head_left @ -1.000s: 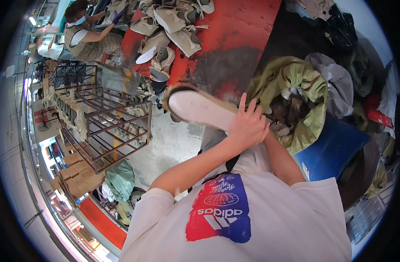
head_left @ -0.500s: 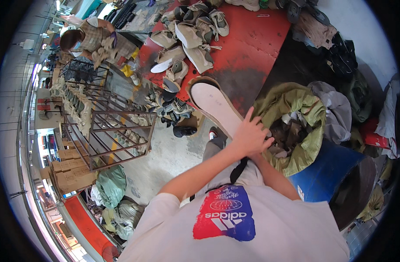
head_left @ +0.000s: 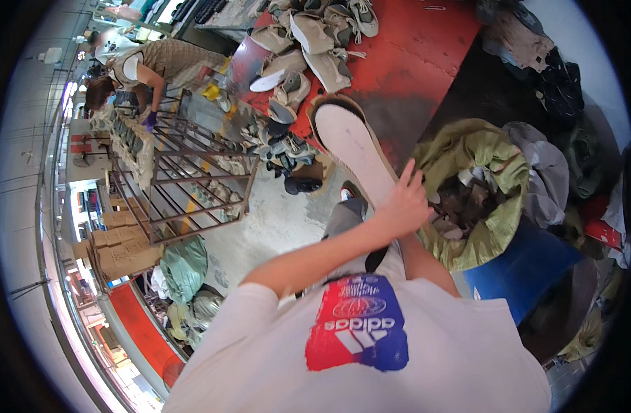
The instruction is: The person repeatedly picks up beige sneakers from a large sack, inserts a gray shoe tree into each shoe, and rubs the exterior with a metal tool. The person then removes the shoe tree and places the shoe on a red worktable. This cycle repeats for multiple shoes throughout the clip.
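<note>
A long sole-shaped shoe piece with a pale pinkish face and a tan rim slants up in front of me, its broad end pointing away. A dark gap shows between face and rim at that far end. My left hand lies across the near end of the piece, fingers stretched out and apart toward its right edge. Under the left hand runs my right forearm; the right hand itself is hidden, so its grip does not show. Just right of the hands, an open yellow-green sack holds brown and grey scraps.
Beige and grey shoes are heaped on a red tabletop. At left, a co-worker leans over a metal shoe rack. Dark shoes lie on the floor. A blue drum stands beside the sack.
The surroundings have shifted slightly right and up in view. My left fingers are straighter now over the shoe piece. The co-worker has bent down, a purple-gloved hand at the rack.
</note>
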The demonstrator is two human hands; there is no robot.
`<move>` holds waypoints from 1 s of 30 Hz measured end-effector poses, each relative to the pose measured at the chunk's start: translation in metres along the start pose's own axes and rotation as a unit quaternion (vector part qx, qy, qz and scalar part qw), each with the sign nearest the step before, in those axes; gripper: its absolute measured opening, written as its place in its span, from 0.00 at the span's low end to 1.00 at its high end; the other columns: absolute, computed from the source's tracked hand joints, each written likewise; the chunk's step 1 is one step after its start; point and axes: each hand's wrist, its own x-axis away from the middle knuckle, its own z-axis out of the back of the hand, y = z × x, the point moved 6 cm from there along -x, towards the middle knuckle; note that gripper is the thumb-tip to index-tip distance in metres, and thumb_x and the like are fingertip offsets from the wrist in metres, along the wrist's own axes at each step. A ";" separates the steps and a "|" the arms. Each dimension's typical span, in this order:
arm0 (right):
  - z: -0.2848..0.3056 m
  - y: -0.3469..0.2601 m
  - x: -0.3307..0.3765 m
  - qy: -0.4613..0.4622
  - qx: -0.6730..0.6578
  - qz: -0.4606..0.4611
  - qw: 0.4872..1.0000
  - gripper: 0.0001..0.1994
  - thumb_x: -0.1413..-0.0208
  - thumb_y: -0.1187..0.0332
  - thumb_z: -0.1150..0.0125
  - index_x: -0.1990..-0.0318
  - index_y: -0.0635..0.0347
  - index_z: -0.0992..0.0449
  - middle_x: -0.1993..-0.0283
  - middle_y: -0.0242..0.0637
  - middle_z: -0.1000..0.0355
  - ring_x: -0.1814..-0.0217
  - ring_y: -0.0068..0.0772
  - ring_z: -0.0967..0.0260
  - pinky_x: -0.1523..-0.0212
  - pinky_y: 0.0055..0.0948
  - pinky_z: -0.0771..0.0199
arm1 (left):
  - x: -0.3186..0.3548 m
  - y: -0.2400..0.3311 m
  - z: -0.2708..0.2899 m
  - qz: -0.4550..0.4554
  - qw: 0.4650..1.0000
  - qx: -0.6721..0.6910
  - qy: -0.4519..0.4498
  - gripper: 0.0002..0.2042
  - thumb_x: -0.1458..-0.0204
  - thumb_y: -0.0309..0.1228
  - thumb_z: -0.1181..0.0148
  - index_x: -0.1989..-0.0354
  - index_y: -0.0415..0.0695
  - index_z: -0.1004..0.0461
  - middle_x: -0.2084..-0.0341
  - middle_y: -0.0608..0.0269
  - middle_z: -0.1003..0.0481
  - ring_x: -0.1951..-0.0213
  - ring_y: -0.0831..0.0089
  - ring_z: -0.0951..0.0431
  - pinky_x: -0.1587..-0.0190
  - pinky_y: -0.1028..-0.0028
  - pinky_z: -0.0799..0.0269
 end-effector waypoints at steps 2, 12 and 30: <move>0.002 -0.004 -0.005 0.008 0.002 -0.003 1.000 0.13 0.39 0.59 0.38 0.58 0.60 0.27 0.65 0.51 0.22 0.66 0.55 0.25 0.65 0.54 0.26 | -0.002 0.000 -0.001 -0.009 1.000 -0.015 0.005 0.20 0.45 0.46 0.40 0.70 0.39 0.15 0.67 0.53 0.18 0.43 0.49 0.26 0.28 0.38 0.53; -0.020 -0.020 -0.006 0.027 -0.001 -0.036 0.999 0.12 0.39 0.60 0.38 0.61 0.62 0.26 0.66 0.51 0.22 0.68 0.54 0.25 0.67 0.54 0.26 | 0.006 -0.006 -0.008 -0.026 0.999 -0.030 0.003 0.20 0.43 0.48 0.43 0.74 0.46 0.14 0.71 0.61 0.18 0.55 0.60 0.23 0.29 0.48 0.46; -0.023 0.070 -0.001 -0.041 -0.004 -0.109 0.993 0.13 0.39 0.62 0.36 0.66 0.65 0.25 0.68 0.51 0.23 0.71 0.52 0.26 0.70 0.52 0.27 | 0.007 0.004 -0.033 0.030 0.995 -0.086 0.034 0.08 0.57 0.35 0.39 0.75 0.50 0.15 0.73 0.65 0.19 0.60 0.64 0.23 0.39 0.51 0.36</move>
